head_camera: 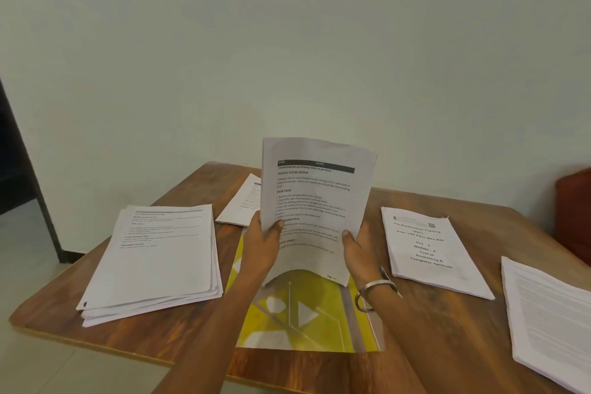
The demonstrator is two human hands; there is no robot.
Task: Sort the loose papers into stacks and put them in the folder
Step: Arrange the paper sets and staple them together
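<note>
Above a yellow folder [307, 313] on a wooden table [431, 329], the left hand [262, 243] and right hand [359, 249] grip a sheaf of papers [316, 201] upright by its lower edges, between separate paper stacks [156, 259] at either side.

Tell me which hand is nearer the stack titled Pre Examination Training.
Right. The right hand grips the held papers just beside that stack; the left hand grips their far edge, farther away.

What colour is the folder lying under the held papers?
Yellow with white geometric shapes, seen in the head view.
</note>
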